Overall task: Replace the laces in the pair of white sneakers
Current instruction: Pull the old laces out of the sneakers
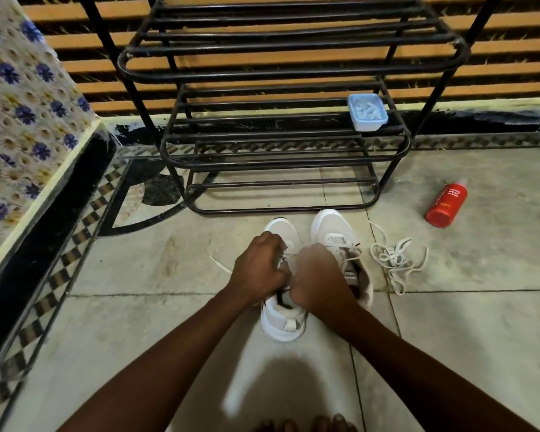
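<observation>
Two white sneakers stand side by side on the floor, toes toward the rack. Over the left sneaker (280, 322) both my hands work at its lacing. My left hand (259, 266) has curled fingers gripping a white lace near the eyelets; one lace end (220, 265) trails out to the left. My right hand (317, 275) is fisted beside it, fingers hidden, seemingly pinching the same lace. The right sneaker (335, 232) has lace across its front eyelets. A loose tangle of white laces (393, 260) lies on the floor right of the shoes.
A black metal shoe rack (281, 157) stands just beyond the sneakers, holding a pale blue plastic box (367, 112). A red bottle (446, 205) lies on the tiles at right. A floral-covered piece of furniture (22, 120) fills the left side. Toes show at the bottom edge.
</observation>
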The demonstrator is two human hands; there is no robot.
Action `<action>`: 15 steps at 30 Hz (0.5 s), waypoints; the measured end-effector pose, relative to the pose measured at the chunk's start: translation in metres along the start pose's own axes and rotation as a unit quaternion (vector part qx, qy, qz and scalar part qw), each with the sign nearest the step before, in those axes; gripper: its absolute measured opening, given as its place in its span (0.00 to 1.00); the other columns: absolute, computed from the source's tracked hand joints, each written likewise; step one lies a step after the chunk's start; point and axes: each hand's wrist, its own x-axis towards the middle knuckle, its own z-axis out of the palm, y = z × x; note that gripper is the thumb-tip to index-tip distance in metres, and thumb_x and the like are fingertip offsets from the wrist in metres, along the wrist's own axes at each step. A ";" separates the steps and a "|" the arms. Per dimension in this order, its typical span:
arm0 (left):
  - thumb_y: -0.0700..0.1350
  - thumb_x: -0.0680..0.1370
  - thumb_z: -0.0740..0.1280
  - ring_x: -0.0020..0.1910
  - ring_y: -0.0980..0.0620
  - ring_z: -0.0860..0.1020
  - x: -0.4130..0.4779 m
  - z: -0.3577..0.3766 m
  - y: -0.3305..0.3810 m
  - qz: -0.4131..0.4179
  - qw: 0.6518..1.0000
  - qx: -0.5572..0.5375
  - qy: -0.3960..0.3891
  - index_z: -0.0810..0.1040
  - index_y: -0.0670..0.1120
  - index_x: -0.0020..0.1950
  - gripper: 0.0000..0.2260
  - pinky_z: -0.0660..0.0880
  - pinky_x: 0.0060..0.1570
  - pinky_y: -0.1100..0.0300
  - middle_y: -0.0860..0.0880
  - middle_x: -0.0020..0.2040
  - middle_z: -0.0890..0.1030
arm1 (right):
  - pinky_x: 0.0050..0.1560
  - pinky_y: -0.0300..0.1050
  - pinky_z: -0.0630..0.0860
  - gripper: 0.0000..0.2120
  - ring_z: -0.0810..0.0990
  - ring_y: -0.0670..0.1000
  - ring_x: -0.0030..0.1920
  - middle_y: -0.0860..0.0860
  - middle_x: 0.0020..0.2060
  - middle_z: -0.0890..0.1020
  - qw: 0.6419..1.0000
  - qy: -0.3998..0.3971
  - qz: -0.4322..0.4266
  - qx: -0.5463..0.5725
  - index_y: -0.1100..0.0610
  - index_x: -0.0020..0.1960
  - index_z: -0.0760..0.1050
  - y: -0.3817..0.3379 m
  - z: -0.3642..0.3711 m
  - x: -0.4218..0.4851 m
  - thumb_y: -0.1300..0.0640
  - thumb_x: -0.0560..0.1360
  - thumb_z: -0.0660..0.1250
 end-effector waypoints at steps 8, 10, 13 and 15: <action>0.47 0.69 0.69 0.49 0.52 0.78 0.013 -0.005 0.005 -0.057 0.998 0.008 -0.016 0.76 0.54 0.44 0.06 0.78 0.45 0.54 0.57 0.47 0.78 | 0.59 0.56 0.72 0.16 0.76 0.65 0.53 0.65 0.50 0.77 0.996 -0.047 0.066 0.046 0.70 0.51 0.76 -0.001 0.022 -0.015 0.68 0.64 0.70; 0.47 0.70 0.70 0.49 0.51 0.79 0.012 -0.004 0.007 -0.044 0.998 0.030 -0.016 0.76 0.55 0.46 0.08 0.78 0.45 0.54 0.58 0.48 0.80 | 0.65 0.53 0.70 0.19 0.75 0.64 0.59 0.64 0.55 0.77 0.994 -0.042 0.083 0.063 0.69 0.57 0.76 -0.001 0.027 -0.016 0.69 0.66 0.69; 0.44 0.72 0.69 0.49 0.46 0.79 0.013 -0.003 0.011 -0.009 0.996 0.091 -0.023 0.78 0.52 0.50 0.07 0.77 0.44 0.52 0.52 0.50 0.80 | 0.69 0.51 0.67 0.20 0.75 0.64 0.63 0.64 0.60 0.77 0.990 -0.042 0.108 0.075 0.69 0.62 0.75 -0.001 0.028 -0.014 0.70 0.70 0.68; 0.43 0.74 0.67 0.49 0.42 0.79 0.016 -0.004 0.013 0.015 0.991 0.129 -0.028 0.78 0.49 0.52 0.07 0.76 0.43 0.52 0.49 0.50 0.79 | 0.69 0.53 0.69 0.18 0.76 0.65 0.63 0.66 0.59 0.79 0.990 -0.046 0.106 0.083 0.70 0.62 0.76 0.002 0.027 -0.011 0.70 0.72 0.68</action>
